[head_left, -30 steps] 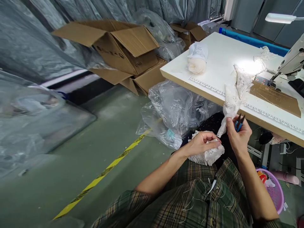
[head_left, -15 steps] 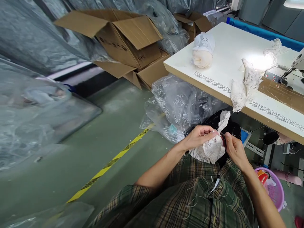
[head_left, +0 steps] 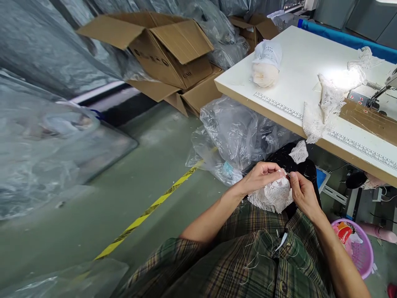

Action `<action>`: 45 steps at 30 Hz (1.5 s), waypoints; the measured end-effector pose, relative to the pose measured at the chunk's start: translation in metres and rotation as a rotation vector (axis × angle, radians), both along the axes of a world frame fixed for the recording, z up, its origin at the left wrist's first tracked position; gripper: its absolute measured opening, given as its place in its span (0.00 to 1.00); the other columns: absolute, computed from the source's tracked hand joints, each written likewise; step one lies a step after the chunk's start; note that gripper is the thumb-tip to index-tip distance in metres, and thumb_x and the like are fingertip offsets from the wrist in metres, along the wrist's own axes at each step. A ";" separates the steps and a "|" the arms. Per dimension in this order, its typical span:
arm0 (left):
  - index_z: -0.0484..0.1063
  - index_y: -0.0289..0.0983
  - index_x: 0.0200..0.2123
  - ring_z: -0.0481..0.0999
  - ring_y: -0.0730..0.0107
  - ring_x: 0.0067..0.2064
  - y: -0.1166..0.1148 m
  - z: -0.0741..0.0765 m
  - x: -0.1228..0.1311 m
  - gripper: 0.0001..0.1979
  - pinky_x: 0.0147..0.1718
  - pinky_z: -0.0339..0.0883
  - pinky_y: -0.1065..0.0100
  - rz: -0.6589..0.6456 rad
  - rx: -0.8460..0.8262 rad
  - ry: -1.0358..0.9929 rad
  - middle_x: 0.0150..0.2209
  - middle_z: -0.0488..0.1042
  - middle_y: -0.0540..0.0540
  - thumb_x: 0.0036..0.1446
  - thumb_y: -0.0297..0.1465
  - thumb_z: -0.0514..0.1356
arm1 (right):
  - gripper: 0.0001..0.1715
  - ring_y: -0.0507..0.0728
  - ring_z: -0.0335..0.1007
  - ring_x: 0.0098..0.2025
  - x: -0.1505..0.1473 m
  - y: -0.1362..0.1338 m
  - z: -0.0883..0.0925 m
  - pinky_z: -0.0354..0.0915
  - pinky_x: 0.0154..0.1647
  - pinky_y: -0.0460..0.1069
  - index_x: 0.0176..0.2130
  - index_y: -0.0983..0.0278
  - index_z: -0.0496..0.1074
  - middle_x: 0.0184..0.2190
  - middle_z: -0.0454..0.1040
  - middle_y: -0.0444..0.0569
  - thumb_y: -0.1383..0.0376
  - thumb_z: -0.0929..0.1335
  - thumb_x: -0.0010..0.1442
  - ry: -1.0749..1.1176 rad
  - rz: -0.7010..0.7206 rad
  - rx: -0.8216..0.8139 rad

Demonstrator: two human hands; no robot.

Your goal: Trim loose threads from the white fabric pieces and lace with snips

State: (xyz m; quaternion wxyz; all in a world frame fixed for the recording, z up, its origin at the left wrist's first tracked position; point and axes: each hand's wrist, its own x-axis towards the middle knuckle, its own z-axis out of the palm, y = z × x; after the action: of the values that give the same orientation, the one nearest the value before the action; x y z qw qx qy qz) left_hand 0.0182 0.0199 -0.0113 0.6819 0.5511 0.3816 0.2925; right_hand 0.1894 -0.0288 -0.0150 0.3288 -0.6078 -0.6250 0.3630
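My left hand (head_left: pixel 262 178) is closed on a piece of white lace fabric (head_left: pixel 273 196), which is bunched above my lap. Close against its right side, my right hand (head_left: pixel 302 190) pinches at the lace's upper edge. Something thin and small shows at those fingertips, too small to name. A separate lace scrap (head_left: pixel 299 152) hangs just below the table edge, above my hands and apart from them. More white lace (head_left: pixel 328 99) lies on the white sewing table (head_left: pixel 297 54), draping over its front edge.
At the right is a sewing machine (head_left: pixel 384 87). A rolled white and cream bundle (head_left: pixel 266 64) sits on the tabletop. Clear plastic bags (head_left: pixel 232 128) lie under the table, with an open cardboard box (head_left: pixel 173 58) behind. A pink basket (head_left: pixel 366 252) stands at the lower right.
The lace strip that rose from my fingertips now hangs apart from them, higher and slightly to the right. My right hand has shifted a little left, nearer my left hand.
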 end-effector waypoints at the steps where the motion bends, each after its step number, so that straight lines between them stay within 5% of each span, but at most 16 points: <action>1: 0.76 0.33 0.29 0.65 0.75 0.27 0.000 0.001 0.000 0.17 0.28 0.56 0.71 -0.009 -0.001 0.004 0.26 0.72 0.49 0.51 0.43 0.66 | 0.28 0.51 0.56 0.22 0.000 -0.001 0.001 0.52 0.24 0.46 0.25 0.60 0.61 0.20 0.61 0.41 0.46 0.55 0.66 -0.010 0.012 0.013; 7: 0.73 0.33 0.26 0.56 0.79 0.24 0.002 0.003 0.003 0.18 0.24 0.49 0.73 -0.032 0.003 0.017 0.21 0.62 0.54 0.51 0.44 0.65 | 0.27 0.51 0.52 0.20 -0.002 0.001 -0.002 0.49 0.23 0.47 0.23 0.60 0.61 0.17 0.59 0.40 0.47 0.57 0.66 -0.097 -0.025 0.069; 15: 0.75 0.32 0.29 0.62 0.78 0.25 0.009 -0.003 0.006 0.18 0.25 0.52 0.73 -0.024 -0.005 0.003 0.22 0.68 0.52 0.51 0.43 0.66 | 0.37 0.55 0.66 0.28 0.011 0.007 -0.011 0.61 0.30 0.49 0.34 0.63 0.73 0.25 0.71 0.47 0.41 0.51 0.67 0.094 -0.178 0.045; 22: 0.76 0.32 0.30 0.66 0.76 0.27 0.010 0.004 0.006 0.16 0.27 0.56 0.72 -0.015 -0.019 -0.033 0.26 0.72 0.49 0.50 0.41 0.66 | 0.34 0.51 0.55 0.22 0.005 0.005 -0.002 0.52 0.23 0.47 0.24 0.61 0.63 0.19 0.62 0.42 0.41 0.54 0.66 0.045 -0.043 0.040; 30: 0.70 0.34 0.24 0.56 0.79 0.24 0.012 0.006 0.005 0.17 0.24 0.48 0.72 -0.067 -0.004 -0.008 0.20 0.60 0.55 0.50 0.43 0.65 | 0.29 0.51 0.54 0.21 0.000 0.013 0.005 0.50 0.23 0.47 0.23 0.60 0.59 0.18 0.60 0.40 0.44 0.57 0.65 -0.014 0.033 0.062; 35: 0.73 0.33 0.26 0.61 0.77 0.26 0.014 0.002 0.004 0.16 0.25 0.52 0.72 -0.049 -0.032 0.002 0.23 0.66 0.52 0.49 0.42 0.65 | 0.29 0.52 0.58 0.22 0.002 0.012 -0.004 0.54 0.24 0.47 0.26 0.61 0.66 0.19 0.64 0.41 0.44 0.57 0.65 0.023 -0.101 0.066; 41: 0.75 0.33 0.28 0.64 0.76 0.26 0.016 0.001 0.004 0.16 0.25 0.54 0.72 -0.030 -0.018 0.028 0.23 0.69 0.51 0.49 0.42 0.66 | 0.28 0.52 0.61 0.27 0.009 0.033 -0.017 0.62 0.30 0.48 0.40 0.64 0.69 0.29 0.69 0.44 0.44 0.70 0.52 0.102 -0.515 0.247; 45: 0.76 0.33 0.29 0.63 0.76 0.25 0.016 0.007 0.001 0.16 0.25 0.55 0.73 -0.013 0.012 0.049 0.22 0.69 0.51 0.50 0.42 0.65 | 0.23 0.51 0.59 0.26 0.010 0.054 -0.020 0.61 0.30 0.48 0.30 0.63 0.68 0.26 0.65 0.42 0.46 0.70 0.52 0.118 -0.491 0.288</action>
State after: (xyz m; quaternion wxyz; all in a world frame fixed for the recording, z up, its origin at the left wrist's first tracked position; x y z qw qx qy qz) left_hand 0.0191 0.0358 -0.0047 0.6710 0.5645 0.3930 0.2769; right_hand 0.1994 0.0251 -0.0349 0.5256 -0.6658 -0.4840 0.2150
